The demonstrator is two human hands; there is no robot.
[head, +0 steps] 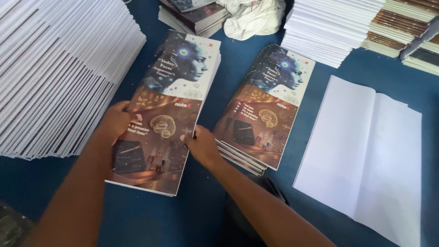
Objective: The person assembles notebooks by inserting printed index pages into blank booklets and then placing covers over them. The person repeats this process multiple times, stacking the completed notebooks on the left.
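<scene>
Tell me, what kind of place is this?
Probably a notebook-binding or printing workshop. Both hands, left hand and right hand, hold a printed cover sheet, with stacked blank pages and a cover pile nearby.

My printed cover: white-and-blue top, brown lower half with gold line drawings. The right pile of covers repeats this pattern. Blank sheets, right: plain white. Table: dark blue. Far cloth: off-white.
</scene>
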